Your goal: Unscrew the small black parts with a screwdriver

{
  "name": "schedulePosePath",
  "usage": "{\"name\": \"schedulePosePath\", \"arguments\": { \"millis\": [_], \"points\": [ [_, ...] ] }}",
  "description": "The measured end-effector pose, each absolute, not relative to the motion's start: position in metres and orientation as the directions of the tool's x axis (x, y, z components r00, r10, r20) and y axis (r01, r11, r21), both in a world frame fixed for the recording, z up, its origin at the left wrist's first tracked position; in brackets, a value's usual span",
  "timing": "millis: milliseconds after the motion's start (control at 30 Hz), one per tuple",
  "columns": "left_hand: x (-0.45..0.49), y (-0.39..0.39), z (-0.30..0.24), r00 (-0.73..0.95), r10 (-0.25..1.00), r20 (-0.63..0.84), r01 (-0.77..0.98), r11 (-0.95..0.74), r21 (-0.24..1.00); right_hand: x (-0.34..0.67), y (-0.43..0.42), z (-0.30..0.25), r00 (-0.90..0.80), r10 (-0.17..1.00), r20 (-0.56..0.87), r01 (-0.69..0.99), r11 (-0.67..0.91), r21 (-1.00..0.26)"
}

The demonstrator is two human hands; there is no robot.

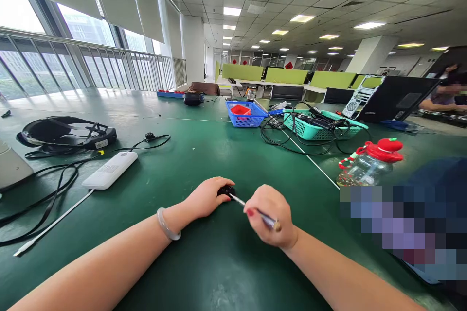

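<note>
My left hand is closed around a small black object resting on the green tabletop, thumb and fingers on its sides. What kind of object it is, I cannot make out, as the fingers cover part of it. In a closed fist, my right hand grips a slim screwdriver with a thin metal shaft and a gold-coloured end. The tool slants down to the left, its tip at the black object. Whether the tip sits inside the object is too small to tell.
At left lie a white power bank, black cables and a black headset. Further back are a blue basket and a teal basket with tangled cables. A red-lidded bottle stands at right; a person sits beyond the monitor.
</note>
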State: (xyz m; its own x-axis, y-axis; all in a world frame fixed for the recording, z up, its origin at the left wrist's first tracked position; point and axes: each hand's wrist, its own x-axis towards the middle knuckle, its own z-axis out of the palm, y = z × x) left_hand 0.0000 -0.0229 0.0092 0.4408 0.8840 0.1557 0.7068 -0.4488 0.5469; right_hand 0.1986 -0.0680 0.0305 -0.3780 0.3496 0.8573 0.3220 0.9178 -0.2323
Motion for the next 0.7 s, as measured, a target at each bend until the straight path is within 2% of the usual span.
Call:
{"name": "schedulePosePath", "arguments": {
  "millis": [67, 133, 233, 333, 467, 533, 700],
  "points": [
    [-0.003, -0.021, 0.007, 0.432, 0.891, 0.141, 0.691, -0.427, 0.583, 0.203, -0.061, 0.027, -0.238, 0.57, 0.787, 0.34, 0.807, -0.482],
    [-0.005, -0.02, 0.007, 0.427, 0.896, 0.122, 0.686, -0.409, 0.601, 0.205, -0.055, 0.025, -0.164, 0.712, 0.683, 0.316, 0.693, -0.648],
    [-0.005, -0.019, 0.008, 0.42, 0.902, 0.1, 0.699, -0.392, 0.598, 0.203, -0.051, 0.021, -0.198, 0.759, 0.621, 0.312, 0.649, -0.694],
    [-0.005, -0.019, 0.008, 0.424, 0.9, 0.1, 0.707, -0.398, 0.585, 0.2, -0.051, 0.019, -0.329, 0.663, 0.672, 0.355, 0.747, -0.562],
    [-0.006, -0.019, 0.006, 0.438, 0.89, 0.127, 0.692, -0.424, 0.584, 0.196, -0.054, 0.017, -0.55, 0.412, 0.727, 0.383, 0.897, -0.22],
    [-0.006, -0.018, 0.005, 0.44, 0.887, 0.141, 0.684, -0.433, 0.587, 0.195, -0.056, 0.017, -0.614, 0.318, 0.722, 0.37, 0.924, -0.092],
    [-0.006, -0.018, 0.004, 0.446, 0.883, 0.144, 0.683, -0.44, 0.583, 0.196, -0.059, 0.022, -0.656, 0.254, 0.71, 0.367, 0.93, 0.006]
  ]
}}
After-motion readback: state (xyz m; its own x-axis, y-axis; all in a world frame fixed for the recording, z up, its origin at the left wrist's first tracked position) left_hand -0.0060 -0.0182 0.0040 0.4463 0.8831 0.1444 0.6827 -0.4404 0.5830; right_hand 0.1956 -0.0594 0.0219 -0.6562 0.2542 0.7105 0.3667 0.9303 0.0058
